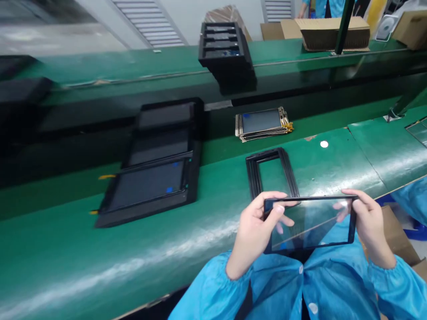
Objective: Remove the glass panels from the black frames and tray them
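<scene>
A glossy tablet screen with a black border [313, 222] is held up in front of my body, tilted and reflecting my fingers. My left hand [260, 222] grips its left end, thumb over the face. At the other end my right hand [368, 218] pinches the edge and upper corner. Just beyond the screen lies a stack of black rectangular frames [288, 171], partly covered by it and my left hand. Farther back is a pile of display panels [262, 122] with metal edges and yellow flex tabs.
To the left, a black tray [191, 191] holds several dark screens [148, 182]. A black slotted rack [225, 42] stands on the raised back shelf, with a cardboard box [333, 33] to its right. A post [345, 24] rises there. Another person [323, 8] is at the far back.
</scene>
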